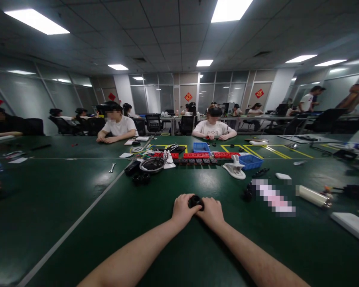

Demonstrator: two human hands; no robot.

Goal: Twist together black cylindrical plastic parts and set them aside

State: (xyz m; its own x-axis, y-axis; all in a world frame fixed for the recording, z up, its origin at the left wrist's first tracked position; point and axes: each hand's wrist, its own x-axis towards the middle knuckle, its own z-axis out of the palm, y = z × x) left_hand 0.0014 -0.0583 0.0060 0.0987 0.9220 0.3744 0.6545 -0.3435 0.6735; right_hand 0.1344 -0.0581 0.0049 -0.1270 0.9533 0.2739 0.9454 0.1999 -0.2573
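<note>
Forearms come in from the near edge of the dark green counter (77,207) and meet near its middle, where the left hand (183,209) and right hand (212,212) are both curled round one small black round part (195,201). Fingers of each hand close on its sides, so only its rounded top shows and its full shape is hard to make out. A pale line runs slantwise across the matte counter to the left. Just beyond on the right lie a small black piece (247,194), a blurred-out patch, a cream cylinder (312,196) and a flat white slab (351,226) cut off by the right edge. Farther on sit two black rings (141,178), a round bowl of cables (152,164), a white plastic clamp (235,167), a blue mesh basket (250,161) and a row of red blocks (196,155). At the far edge two seated people in white shirts work with their own hands on the counter
</note>
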